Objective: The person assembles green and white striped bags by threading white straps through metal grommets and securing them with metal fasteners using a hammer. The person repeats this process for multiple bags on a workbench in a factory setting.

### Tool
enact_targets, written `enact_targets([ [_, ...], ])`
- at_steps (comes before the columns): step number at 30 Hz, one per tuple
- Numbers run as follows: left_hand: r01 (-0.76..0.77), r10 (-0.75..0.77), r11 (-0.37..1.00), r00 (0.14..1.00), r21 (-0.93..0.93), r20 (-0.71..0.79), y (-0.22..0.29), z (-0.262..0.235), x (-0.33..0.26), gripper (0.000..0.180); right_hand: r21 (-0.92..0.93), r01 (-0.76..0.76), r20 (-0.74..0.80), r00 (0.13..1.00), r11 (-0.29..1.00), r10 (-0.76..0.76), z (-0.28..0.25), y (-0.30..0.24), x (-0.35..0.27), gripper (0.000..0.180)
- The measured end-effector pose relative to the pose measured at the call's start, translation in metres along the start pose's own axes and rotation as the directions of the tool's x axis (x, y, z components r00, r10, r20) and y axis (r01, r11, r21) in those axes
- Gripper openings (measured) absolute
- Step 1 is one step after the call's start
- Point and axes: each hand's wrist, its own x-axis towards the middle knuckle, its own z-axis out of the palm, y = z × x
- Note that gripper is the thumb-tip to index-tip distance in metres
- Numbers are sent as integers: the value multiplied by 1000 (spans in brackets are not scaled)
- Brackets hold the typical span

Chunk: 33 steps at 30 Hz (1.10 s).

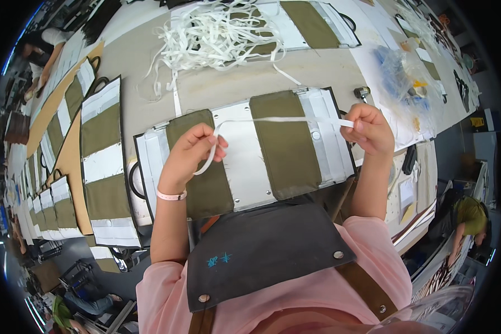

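A thin white strip [278, 119] stretches between my two hands, above an open flat panel [242, 147] of olive fabric and white sheet with dark edging. My left hand [197, 147] pinches the strip near one end, whose tail hangs below the fingers. At the other end, my right hand [368, 129] grips the strip between thumb and forefinger, with a short tip poking out. The panel lies on the table in front of me, with an olive band [285, 145] on either side of its white middle and a black loop handle at its left edge.
A tangled heap of white strips [220, 36] lies at the back, partly over another panel [312, 25]. More olive-and-white panels [106, 161] are lined up at the left. Clear plastic bags [401, 72] and a small dark-and-metal tool [362, 92] are on the right. Other people work farther off.
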Motion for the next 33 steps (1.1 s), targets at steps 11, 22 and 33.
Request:
enact_targets([
  [11,-43,75,973,988,228,-132,45,-51,-71,12,-209,-263,-287,937,942,197,-31,7,-18,17],
  [22,-7,61,977,967,214,-248,45,-58,-83,17,-230,-313,-378,901,921,212,-42,15,-17,16],
  [33,-12,130,960,906,281,-403,32,-79,-91,17,-136,-149,-375,923,979,88,-41,17,-21,10],
])
